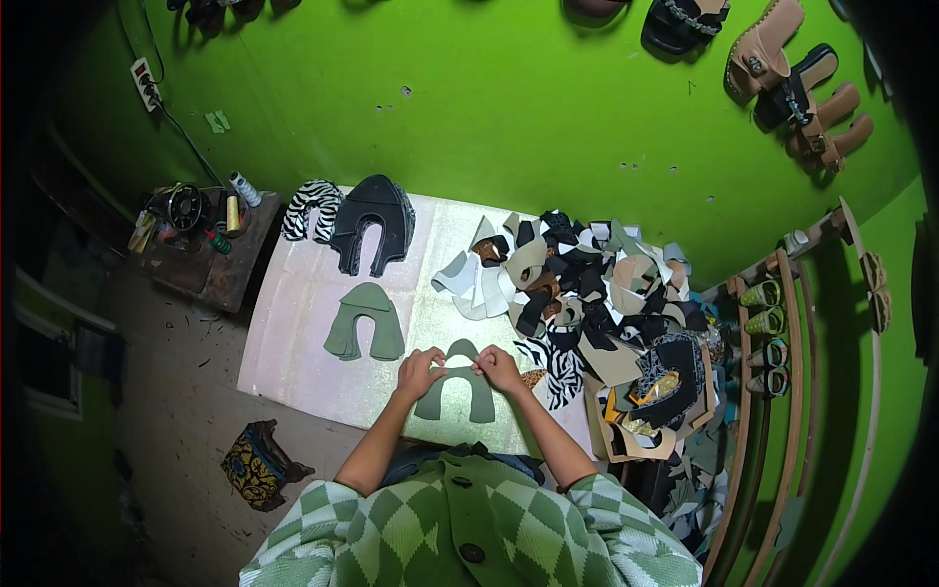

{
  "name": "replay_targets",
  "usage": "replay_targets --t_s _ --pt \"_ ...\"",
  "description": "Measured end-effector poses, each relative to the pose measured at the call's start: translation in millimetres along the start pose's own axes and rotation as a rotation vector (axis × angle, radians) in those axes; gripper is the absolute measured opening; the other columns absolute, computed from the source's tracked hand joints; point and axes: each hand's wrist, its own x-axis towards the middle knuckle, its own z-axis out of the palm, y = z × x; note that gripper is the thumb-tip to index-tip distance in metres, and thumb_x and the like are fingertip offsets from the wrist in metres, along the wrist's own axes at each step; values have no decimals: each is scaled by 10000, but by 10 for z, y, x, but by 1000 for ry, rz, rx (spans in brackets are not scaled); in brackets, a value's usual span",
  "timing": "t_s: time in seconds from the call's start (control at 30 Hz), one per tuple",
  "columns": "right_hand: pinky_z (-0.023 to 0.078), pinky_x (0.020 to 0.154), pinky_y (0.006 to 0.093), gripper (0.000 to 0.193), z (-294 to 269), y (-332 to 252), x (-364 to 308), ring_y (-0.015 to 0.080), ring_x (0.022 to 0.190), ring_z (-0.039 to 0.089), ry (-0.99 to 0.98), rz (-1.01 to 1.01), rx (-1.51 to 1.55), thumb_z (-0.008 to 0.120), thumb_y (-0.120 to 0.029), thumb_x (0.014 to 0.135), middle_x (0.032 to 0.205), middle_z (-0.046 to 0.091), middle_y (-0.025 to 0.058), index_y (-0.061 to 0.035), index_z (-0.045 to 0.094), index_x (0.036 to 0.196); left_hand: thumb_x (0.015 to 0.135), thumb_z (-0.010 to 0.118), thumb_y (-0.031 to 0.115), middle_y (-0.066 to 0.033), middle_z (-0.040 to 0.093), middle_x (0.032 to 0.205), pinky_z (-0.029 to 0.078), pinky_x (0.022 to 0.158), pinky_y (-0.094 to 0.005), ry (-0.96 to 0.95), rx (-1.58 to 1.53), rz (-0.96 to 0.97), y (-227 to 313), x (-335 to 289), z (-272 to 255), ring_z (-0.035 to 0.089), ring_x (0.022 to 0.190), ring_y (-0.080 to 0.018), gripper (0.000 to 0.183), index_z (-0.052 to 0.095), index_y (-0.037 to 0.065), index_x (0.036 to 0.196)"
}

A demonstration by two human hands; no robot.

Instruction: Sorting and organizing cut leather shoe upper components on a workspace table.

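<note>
Both hands, left hand (419, 371) and right hand (499, 368), pinch a pale strip (460, 367) over the green horseshoe-shaped piece (456, 393) at lower centre.

On the tabletop (293, 333), a U-shaped cut piece (456, 391) lies at the near edge under the left hand (419, 372) and right hand (500, 368). A stack of similar pieces (364, 323) lies to its left, two more stacks (372, 223) farther off, and a heap of scraps (577, 284) to the right.
</note>
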Motion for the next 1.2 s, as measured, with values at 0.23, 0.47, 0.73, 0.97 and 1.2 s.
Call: replay_targets --t_s 0.23,0.47,0.73,0.97,1.2 --pt "501 675 233 108 11 -19 -49 138 750 647 23 -89 39 557 -79 896 800 656 106 11 498 891 716 720 189 36 668 789 466 738 -367 39 94 -142 -89 -25 84 592 830 -223 233 620 119 914" --pt "477 705 220 90 -2 -329 -70 92 798 611 -64 -124 66 552 -72 903 820 632 67 0 500 888 736 739 178 -105 631 1069 454 852 -376 226 -183 -116 -132 68 108 583 985 -241 524 513 72 1197" --pt "412 653 192 95 -67 -769 -55 40 713 524 -320 -168 -51 578 -77 893 754 583 -2 0 536 931 828 654 137 -127 601 1138 397 956 -342 -107 -525 20 -142 255 -42 533 1113 -224 461 492 49 1250" --pt "439 614 230 178 -99 -498 26 74 663 537 -87 -138 -340 668 -165 820 707 603 28 -6 610 877 863 614 78 -32 651 884 460 719 -208 -191 -763 -146 -449 153 38 583 779 -76 240 570 -7 1083" --pt "435 549 247 189 -10 -168 -33 88 557 513 114 -30 -378 727 -196 756 619 599 24 -18 675 794 771 703 192 -57 677 751 487 649 -286 37 -188 -256 -333 26 25 640 690 -157 145 683 62 834"
